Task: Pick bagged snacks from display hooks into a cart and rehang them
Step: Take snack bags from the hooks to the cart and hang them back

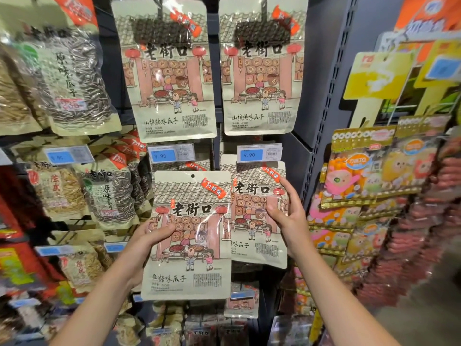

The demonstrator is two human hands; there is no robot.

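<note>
We're in a shop: snack bags [167, 71] hang from hooks above blue price tags [163, 155] reading 9.90.

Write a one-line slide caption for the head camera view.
Left hand grips a beige sunflower-seed bag off its hook while the right hand holds a matching hanging bag.
</note>
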